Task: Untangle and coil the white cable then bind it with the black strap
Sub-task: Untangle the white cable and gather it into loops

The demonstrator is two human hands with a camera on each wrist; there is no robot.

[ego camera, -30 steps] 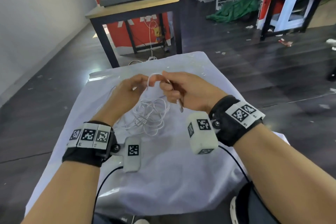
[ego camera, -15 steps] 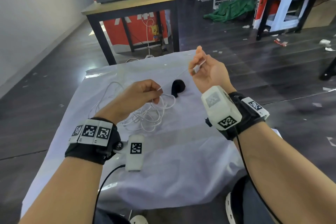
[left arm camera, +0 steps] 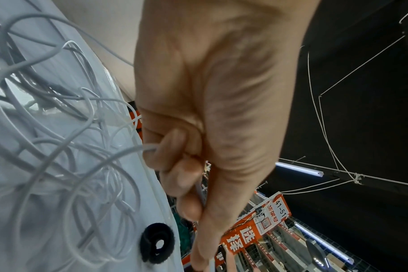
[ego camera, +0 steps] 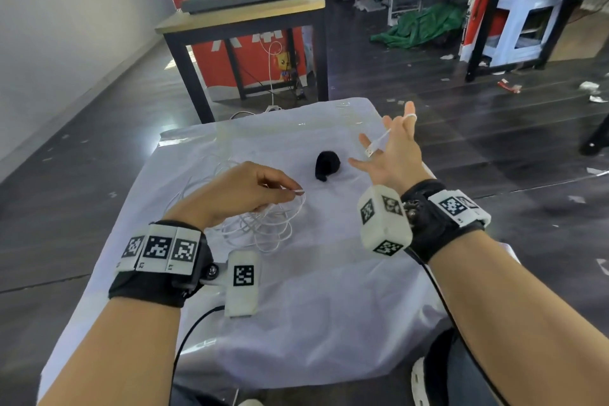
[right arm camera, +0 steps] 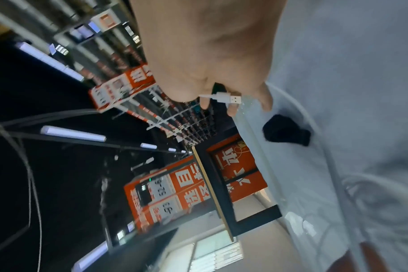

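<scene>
White cable (ego camera: 263,224): tangled heap, centre-left of frame on worktop (ego camera: 329,306), under left hand (ego camera: 237,194). Left fingers (left arm camera: 175,165) pinch strand. Right hand (ego camera: 392,155) raised at right, fingers spread; USB plug (right arm camera: 228,98) lies loose across them. Black strap (ego camera: 327,164) between hands, nearer right. Judgement: right hand reaches strap first.

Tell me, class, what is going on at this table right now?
A person is sorting out a tangled white cable on a cloth-covered table. The left hand pinches a strand of it just above the heap. The right hand is raised with fingers spread, the cable's USB plug lying across it. The rolled black strap lies on the cloth between the hands, untouched. Nothing is coiled or bound yet.
</scene>
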